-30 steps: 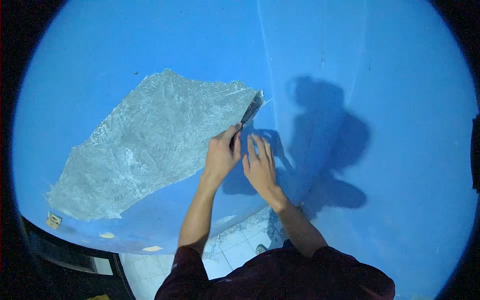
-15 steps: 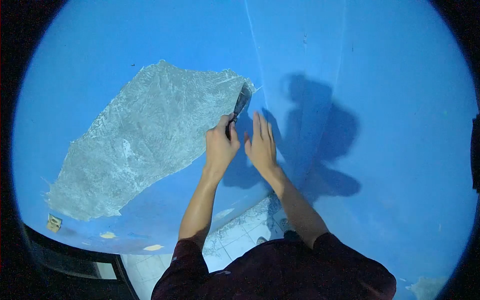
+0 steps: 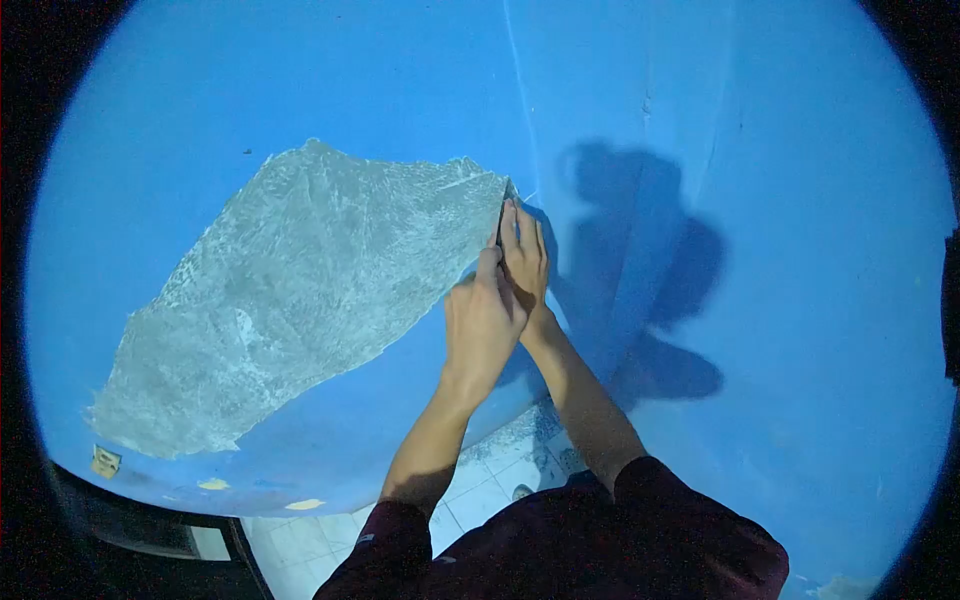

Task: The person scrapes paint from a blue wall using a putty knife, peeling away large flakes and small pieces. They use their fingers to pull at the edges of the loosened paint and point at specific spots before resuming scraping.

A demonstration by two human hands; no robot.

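Note:
My left hand [image 3: 480,335] is closed around the handle of a scraper [image 3: 509,189], much of which is hidden by my fingers. The dark blade points up at the right tip of a large grey bare patch [image 3: 290,290] where the blue paint is gone. Right beside it, my right hand [image 3: 525,258] has its fingers stretched out along the blade's right side, and the two hands overlap at the left hand's thumb side. The blue wall [image 3: 400,80] surrounds the patch.
A wall corner runs just right of my hands, with my shadow [image 3: 640,230] on the adjoining wall. A small wall socket [image 3: 106,461] sits low on the left, above a dark piece of furniture [image 3: 130,530]. White floor tiles [image 3: 310,540] show below.
My left hand has moved right and turned the scraper more upright against the patch's right edge. My right hand, apart from it before, now lies against the blade.

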